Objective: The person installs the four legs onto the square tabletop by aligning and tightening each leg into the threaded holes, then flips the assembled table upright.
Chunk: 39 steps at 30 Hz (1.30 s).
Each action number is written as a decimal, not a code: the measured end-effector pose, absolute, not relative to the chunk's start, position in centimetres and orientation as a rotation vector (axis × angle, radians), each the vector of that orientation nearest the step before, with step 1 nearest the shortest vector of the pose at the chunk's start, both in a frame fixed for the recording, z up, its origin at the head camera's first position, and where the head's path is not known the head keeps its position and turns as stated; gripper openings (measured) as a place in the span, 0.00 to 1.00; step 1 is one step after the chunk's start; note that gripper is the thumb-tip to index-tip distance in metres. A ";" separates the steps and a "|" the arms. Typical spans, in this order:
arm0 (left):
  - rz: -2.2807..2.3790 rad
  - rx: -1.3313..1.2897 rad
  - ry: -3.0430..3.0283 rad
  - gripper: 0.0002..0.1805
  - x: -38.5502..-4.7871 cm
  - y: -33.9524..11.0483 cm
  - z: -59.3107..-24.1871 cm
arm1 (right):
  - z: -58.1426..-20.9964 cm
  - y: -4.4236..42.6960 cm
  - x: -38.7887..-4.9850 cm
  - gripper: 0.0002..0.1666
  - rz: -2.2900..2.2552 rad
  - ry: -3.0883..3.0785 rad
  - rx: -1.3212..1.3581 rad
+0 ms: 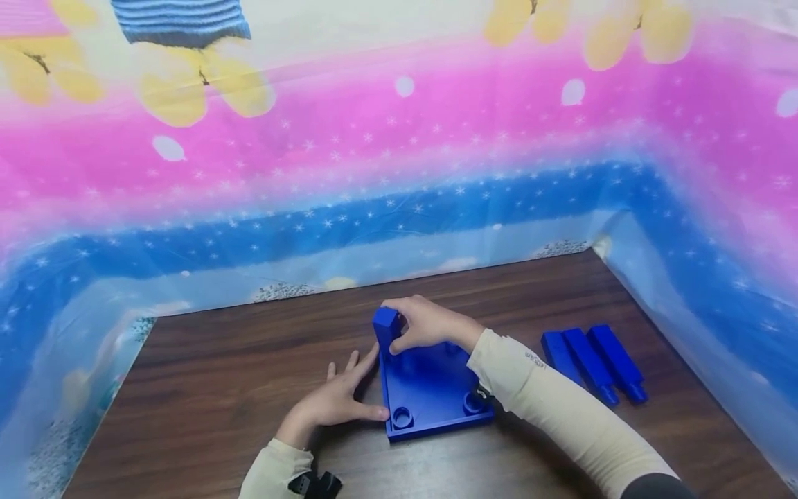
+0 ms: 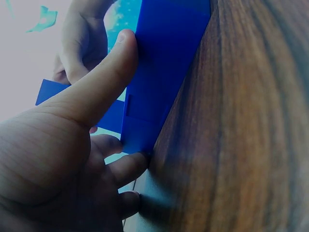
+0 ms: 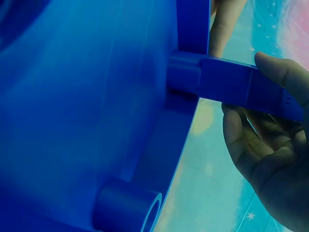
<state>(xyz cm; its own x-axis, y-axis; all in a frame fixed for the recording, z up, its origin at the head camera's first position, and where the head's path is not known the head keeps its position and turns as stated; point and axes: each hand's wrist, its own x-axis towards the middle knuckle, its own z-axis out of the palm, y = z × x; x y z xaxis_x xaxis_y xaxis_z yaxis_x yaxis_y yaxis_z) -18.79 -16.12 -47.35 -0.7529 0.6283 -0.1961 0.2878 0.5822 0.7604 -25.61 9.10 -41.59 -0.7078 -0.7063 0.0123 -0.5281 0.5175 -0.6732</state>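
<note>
A blue square panel [image 1: 436, 395] with a raised rim lies on the table, round sockets [image 1: 402, 417] standing at its corners. At its far left corner, my right hand [image 1: 433, 324] pinches a blue square leg [image 1: 386, 326] between thumb and fingers. The right wrist view has this leg [image 3: 227, 82] upright to the panel, its end meeting the corner socket [image 3: 183, 72]; how deep it sits is hidden. With fingers spread, my left hand [image 1: 333, 400] rests against the panel's left side. Its thumb [image 2: 113, 65] presses the panel's outer wall [image 2: 164, 63] in the left wrist view.
Three more blue legs [image 1: 589, 364] lie side by side on the brown wooden table [image 1: 218, 388], right of the panel, their narrow pegs toward me. A patterned pink and blue cloth [image 1: 374, 159] hangs behind the table and along its sides.
</note>
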 end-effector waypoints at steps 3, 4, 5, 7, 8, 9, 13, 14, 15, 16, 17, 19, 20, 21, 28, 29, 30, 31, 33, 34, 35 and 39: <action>1.025 0.766 2.367 0.64 -19.2 -15.6 -47.4 | -41.5 9.6 -25.5 0.35 -0.971 2.541 -1.001; 1.021 0.772 2.366 0.64 -19.3 -15.5 -47.4 | -41.5 9.7 -25.5 0.34 -0.968 2.553 -0.993; 1.003 0.770 2.367 0.64 -19.4 -15.4 -47.3 | -41.5 9.8 -25.5 0.33 -0.964 2.563 -0.987; 0.994 0.770 2.365 0.64 -19.6 -15.2 -47.2 | -41.4 9.8 -25.5 0.32 -0.965 2.577 -0.978; 0.985 0.767 2.363 0.64 -19.6 -15.2 -47.2 | -41.5 9.8 -25.5 0.31 -0.967 2.580 -0.978; 0.983 0.764 2.360 0.64 -19.6 -15.1 -47.1 | -41.6 9.8 -25.5 0.31 -0.966 2.584 -0.974; 0.983 0.755 2.353 0.65 -19.5 -15.2 -47.2 | -41.8 9.9 -25.3 0.32 -0.966 2.602 -0.955; 0.983 0.756 2.350 0.65 -19.4 -15.2 -47.2 | -41.9 9.9 -25.2 0.33 -0.961 2.607 -0.948; 0.989 0.760 2.348 0.65 -19.4 -15.1 -47.3 | -42.0 10.0 -25.1 0.33 -0.956 2.613 -0.941; 0.991 0.763 2.345 0.65 -19.3 -15.1 -47.4 | -42.0 10.0 -25.1 0.33 -0.955 2.618 -0.934; 0.990 0.765 2.341 0.65 -19.3 -15.0 -47.4 | -42.1 10.0 -25.0 0.33 -0.954 2.624 -0.927; 0.995 0.776 2.337 0.64 -19.4 -14.9 -47.5 | -42.2 10.0 -24.9 0.32 -0.956 2.636 -0.918; 0.996 0.778 2.338 0.64 -19.4 -14.9 -47.4 | -42.2 10.0 -24.9 0.32 -0.958 2.643 -0.913; 0.994 0.780 2.340 0.64 -19.5 -14.8 -47.4 | -42.2 10.0 -24.9 0.31 -0.961 2.649 -0.911; 0.942 0.771 2.368 0.64 -19.9 -14.4 -47.1 | -42.2 10.2 -25.2 0.32 -0.973 2.670 -0.925; 0.947 0.775 2.369 0.64 -19.9 -14.4 -47.1 | -42.1 10.4 -25.2 0.32 -0.972 2.663 -0.932; 0.953 0.778 2.369 0.64 -19.8 -14.4 -47.1 | -42.1 10.5 -25.1 0.33 -0.971 2.654 -0.935; 0.955 0.775 2.364 0.64 -19.8 -14.5 -47.2 | -42.0 10.6 -25.1 0.34 -0.980 2.638 -0.938; 0.967 0.769 2.357 0.65 -19.6 -14.6 -47.2 | -41.8 10.7 -25.0 0.34 -0.995 2.608 -0.948; 0.975 0.760 2.354 0.65 -19.5 -14.7 -47.2 | -41.8 10.6 -25.0 0.34 -1.002 2.591 -0.956; 0.979 0.749 2.352 0.65 -19.4 -14.9 -47.2 | -41.7 10.5 -25.1 0.33 -1.008 2.576 -0.965; 1.000 0.688 2.366 0.65 -18.7 -16.0 -47.4 | -41.7 9.1 -25.3 0.33 -0.952 2.562 -1.019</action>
